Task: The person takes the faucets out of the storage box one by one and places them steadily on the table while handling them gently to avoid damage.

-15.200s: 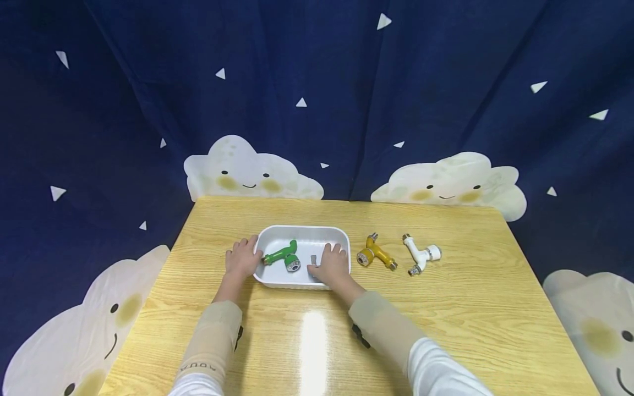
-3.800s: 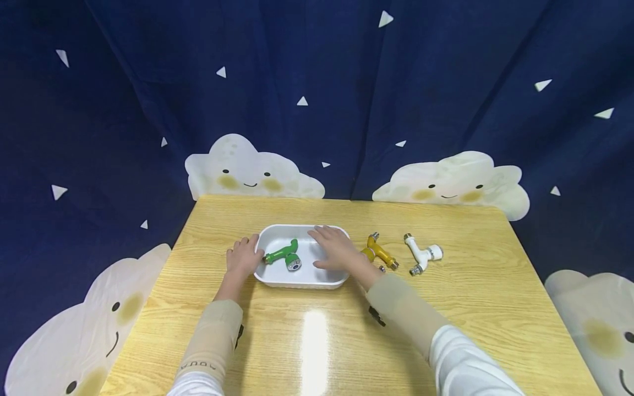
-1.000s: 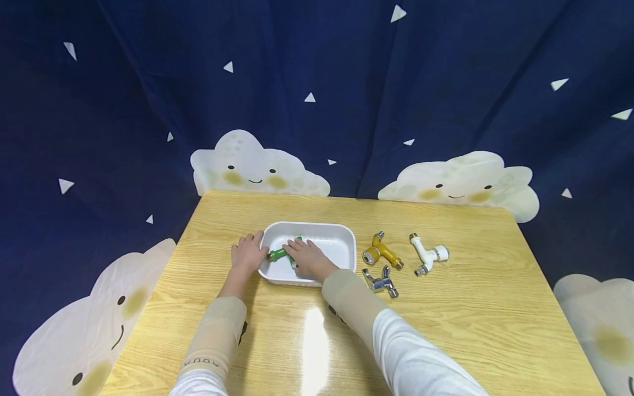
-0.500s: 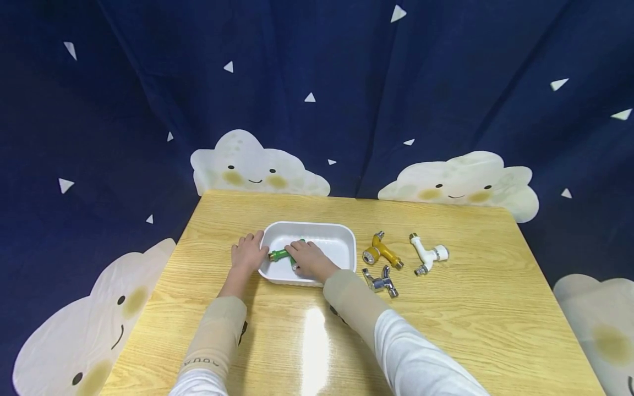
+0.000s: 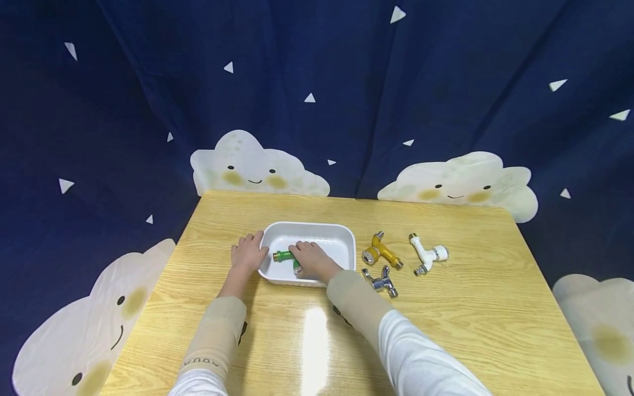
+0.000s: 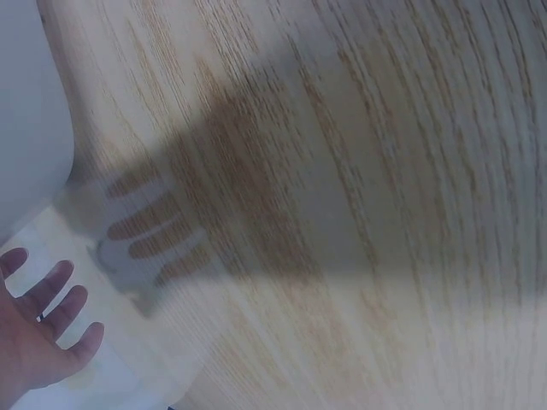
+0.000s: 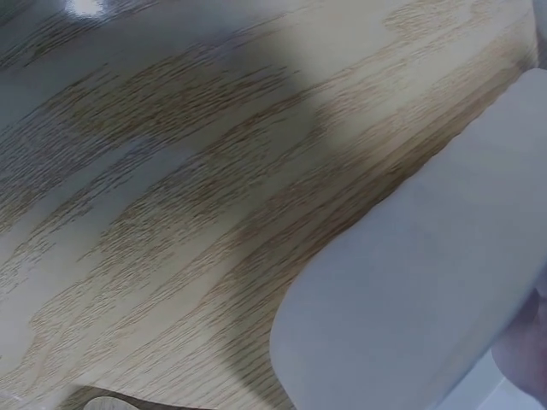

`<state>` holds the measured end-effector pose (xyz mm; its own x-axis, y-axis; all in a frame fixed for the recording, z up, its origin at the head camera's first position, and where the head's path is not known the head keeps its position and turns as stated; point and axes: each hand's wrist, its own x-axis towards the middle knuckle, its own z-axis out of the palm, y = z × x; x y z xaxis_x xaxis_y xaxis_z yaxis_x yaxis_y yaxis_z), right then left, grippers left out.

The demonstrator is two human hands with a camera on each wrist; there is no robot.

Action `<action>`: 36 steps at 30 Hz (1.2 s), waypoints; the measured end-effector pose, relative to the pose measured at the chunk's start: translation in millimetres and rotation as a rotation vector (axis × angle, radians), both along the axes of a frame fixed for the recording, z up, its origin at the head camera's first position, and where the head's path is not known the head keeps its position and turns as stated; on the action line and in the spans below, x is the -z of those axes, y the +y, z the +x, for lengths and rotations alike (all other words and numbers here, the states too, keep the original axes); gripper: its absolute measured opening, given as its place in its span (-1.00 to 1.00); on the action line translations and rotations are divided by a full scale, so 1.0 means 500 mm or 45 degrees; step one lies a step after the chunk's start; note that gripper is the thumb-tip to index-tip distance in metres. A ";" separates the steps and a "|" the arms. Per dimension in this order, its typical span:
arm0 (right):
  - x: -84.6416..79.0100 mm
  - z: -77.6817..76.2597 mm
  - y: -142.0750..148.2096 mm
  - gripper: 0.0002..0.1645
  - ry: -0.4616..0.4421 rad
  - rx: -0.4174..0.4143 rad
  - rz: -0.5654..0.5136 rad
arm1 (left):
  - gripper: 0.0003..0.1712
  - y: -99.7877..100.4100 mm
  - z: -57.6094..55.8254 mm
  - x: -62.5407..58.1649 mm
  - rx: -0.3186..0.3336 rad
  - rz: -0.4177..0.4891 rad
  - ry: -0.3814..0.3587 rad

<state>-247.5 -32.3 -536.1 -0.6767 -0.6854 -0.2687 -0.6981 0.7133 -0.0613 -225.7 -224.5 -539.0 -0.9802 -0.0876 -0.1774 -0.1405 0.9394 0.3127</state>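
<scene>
A white plastic basin (image 5: 338, 232) stands on the wooden table, its side wall large in the right wrist view. Inside it, my right hand (image 5: 311, 259) grips a green tap (image 5: 283, 256) from above. One threaded end of that tap points left out of the grip; the fingers cover its middle. At the basin's left end my left hand (image 5: 246, 253) touches the rim, thumb over the edge, the other fingers spread outside. The left wrist view shows those fingers (image 6: 64, 316) loosely extended above the table.
To the basin's right lie a yellow tap (image 5: 383, 253), a white tap (image 5: 427, 253) and, nearer me, a chrome tap (image 5: 380, 282). Behind the table (image 5: 446, 330) hangs a dark blue curtain (image 5: 277, 77) with cloud prints.
Earlier the chrome tap was in the basin under my right hand; now it lies on the table. My right hand has since gripped the green tap, shifting it slightly right. The left hand stays.
</scene>
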 end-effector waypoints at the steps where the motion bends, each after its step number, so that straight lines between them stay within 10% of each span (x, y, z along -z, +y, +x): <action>1: 0.002 -0.001 0.001 -0.10 0.002 -0.003 0.000 | -0.36 0.000 0.000 0.000 0.002 -0.004 0.000; 36: 0.000 0.002 0.033 -0.21 -0.155 0.112 -0.086 | -0.35 0.003 -0.003 0.003 -0.021 0.002 0.002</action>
<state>-246.7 -16.0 -536.3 -0.7002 -0.6441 -0.3079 -0.6175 0.7628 -0.1916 -227.1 -223.0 -540.6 -0.9790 -0.1035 -0.1759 -0.1555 0.9365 0.3144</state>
